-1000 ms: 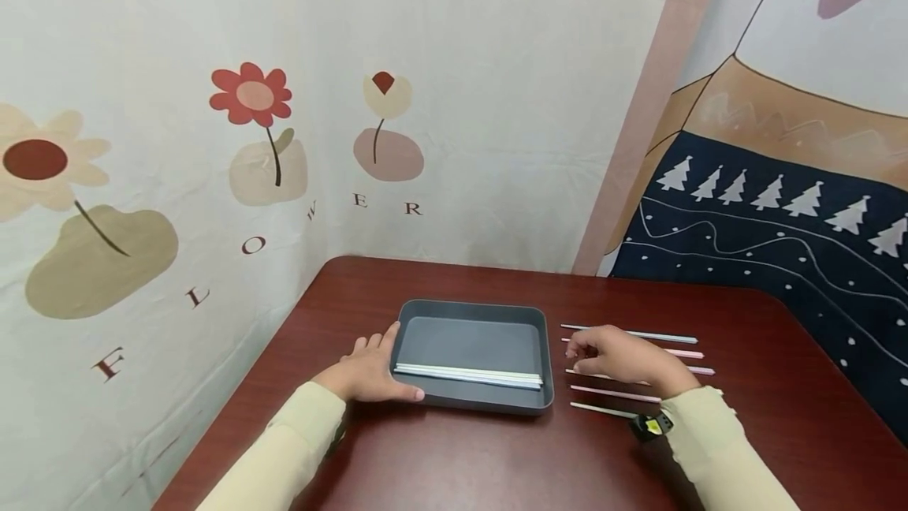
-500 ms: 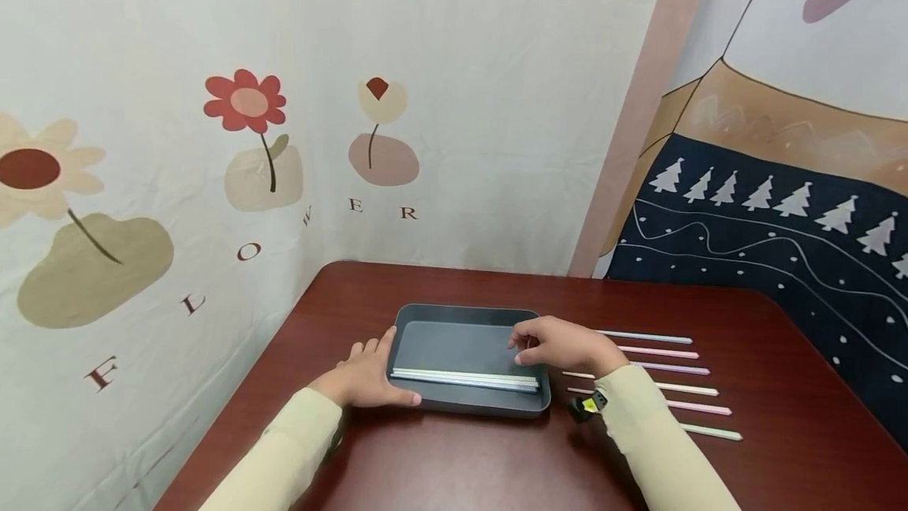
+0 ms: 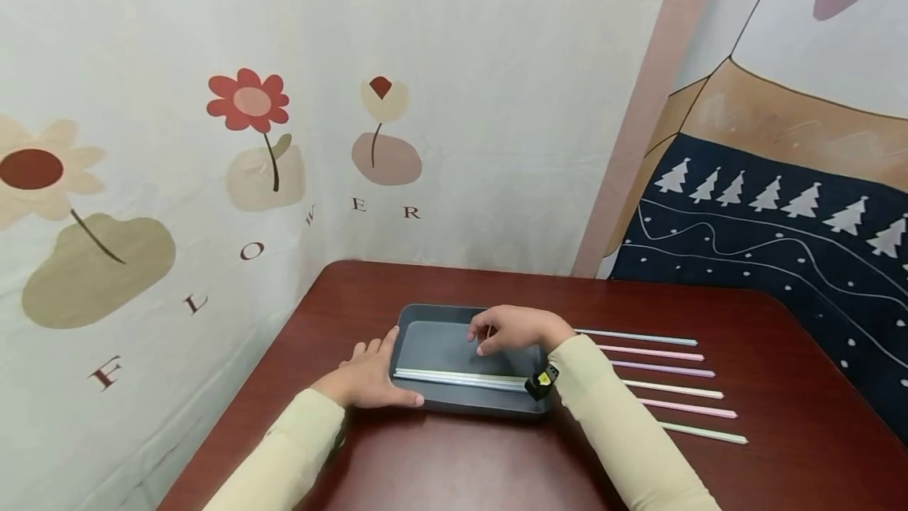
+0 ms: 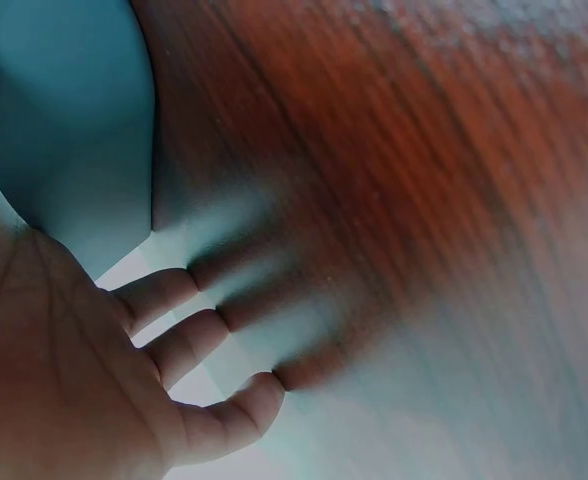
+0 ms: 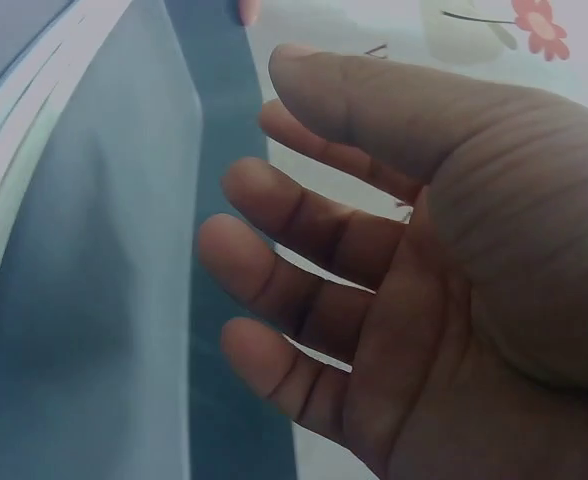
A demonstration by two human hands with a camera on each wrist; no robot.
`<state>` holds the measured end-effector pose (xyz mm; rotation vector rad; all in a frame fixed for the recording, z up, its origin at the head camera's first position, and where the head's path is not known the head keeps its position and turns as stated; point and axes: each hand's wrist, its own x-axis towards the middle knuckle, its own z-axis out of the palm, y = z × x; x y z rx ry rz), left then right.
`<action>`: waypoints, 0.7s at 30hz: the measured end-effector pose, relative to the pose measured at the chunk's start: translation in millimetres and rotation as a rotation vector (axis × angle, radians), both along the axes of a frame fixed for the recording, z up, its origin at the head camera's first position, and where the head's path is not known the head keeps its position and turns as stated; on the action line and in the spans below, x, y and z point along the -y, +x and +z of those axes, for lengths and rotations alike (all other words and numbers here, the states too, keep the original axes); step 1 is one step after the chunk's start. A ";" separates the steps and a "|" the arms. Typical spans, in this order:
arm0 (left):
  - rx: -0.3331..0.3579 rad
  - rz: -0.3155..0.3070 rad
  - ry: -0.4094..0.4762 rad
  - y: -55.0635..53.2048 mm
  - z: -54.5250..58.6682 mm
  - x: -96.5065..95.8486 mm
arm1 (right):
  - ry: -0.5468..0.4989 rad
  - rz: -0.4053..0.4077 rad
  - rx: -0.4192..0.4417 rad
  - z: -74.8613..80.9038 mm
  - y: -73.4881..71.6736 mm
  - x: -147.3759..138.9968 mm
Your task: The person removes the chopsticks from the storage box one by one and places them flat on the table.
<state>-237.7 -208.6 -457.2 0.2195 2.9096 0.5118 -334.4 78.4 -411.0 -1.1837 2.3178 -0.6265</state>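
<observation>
A shallow dark grey tray (image 3: 433, 345) lies on the table, with pale, thin chopsticks (image 3: 454, 377) along its near side. My left hand (image 3: 365, 379) rests at the tray's left edge, thumb along the near rim. In the left wrist view, the fingers of that left hand (image 4: 74, 360) are extended beside the tray wall (image 4: 84, 130). Over the tray's right half hovers my right hand (image 3: 521, 327), fingers loosely bent. The right wrist view shows nothing between the thumb and fingers of this right hand (image 5: 434, 260); the tray chopsticks (image 5: 34, 150) lie off to one side.
Right of the tray, several pastel chopsticks (image 3: 684, 390) lie spaced in a row, their left ends partly hidden by the right sleeve (image 3: 610, 408). The reddish-brown table (image 3: 468, 464) meets a printed wall cloth (image 3: 496, 180) at the back.
My right hand has moved left from above the row of chopsticks to over the tray, uncovering more of the row's right ends. The left hand has stayed at the tray's edge.
</observation>
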 end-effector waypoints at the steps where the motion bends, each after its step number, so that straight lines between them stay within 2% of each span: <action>1: -0.003 -0.004 0.004 -0.5 -0.3 -0.7 | 0.013 0.003 0.013 -2.3 -1.3 2.2; 7: 0.001 -0.002 -0.004 -1.7 -1.8 -2.2 | 0.074 0.062 0.064 -14.6 -6.9 15.0; 17: 0.009 0.000 -0.011 -3.2 -1.6 -1.7 | 0.030 0.092 0.092 -18.5 -8.2 29.2; 21: 0.012 -0.003 -0.010 -3.3 -1.0 -1.9 | 0.039 0.104 0.144 -25.1 -8.4 30.8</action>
